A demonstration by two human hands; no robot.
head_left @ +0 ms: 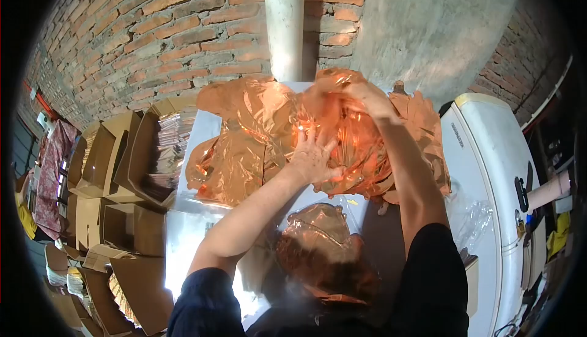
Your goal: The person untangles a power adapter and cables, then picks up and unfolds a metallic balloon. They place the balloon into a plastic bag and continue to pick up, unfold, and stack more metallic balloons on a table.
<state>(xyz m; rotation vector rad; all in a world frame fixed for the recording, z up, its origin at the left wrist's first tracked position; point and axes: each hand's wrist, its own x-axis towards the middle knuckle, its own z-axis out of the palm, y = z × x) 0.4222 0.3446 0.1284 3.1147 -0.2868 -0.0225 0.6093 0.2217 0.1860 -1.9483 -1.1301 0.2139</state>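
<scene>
Several flat copper-coloured foil balloons [244, 147] lie in a crumpled, overlapping pile across the white table. My left hand [313, 156] rests on the pile with its fingers spread, holding nothing. Beyond it, my right hand [362, 97] is closed at the far edge of a shiny orange-copper foil balloon [361, 147]; motion blurs the fingertips and the foil beside them. Nearest my body, another copper foil balloon [321, 227] lies by itself, partly in shadow.
Open cardboard boxes [125, 227] stand on the left, one with packed flat sleeves [171, 132]. Clear plastic bags [474, 224] lie at the right, beside a white appliance-like cabinet [486, 147]. A white pipe [284, 25] and a brick wall [202, 25] rise behind the table.
</scene>
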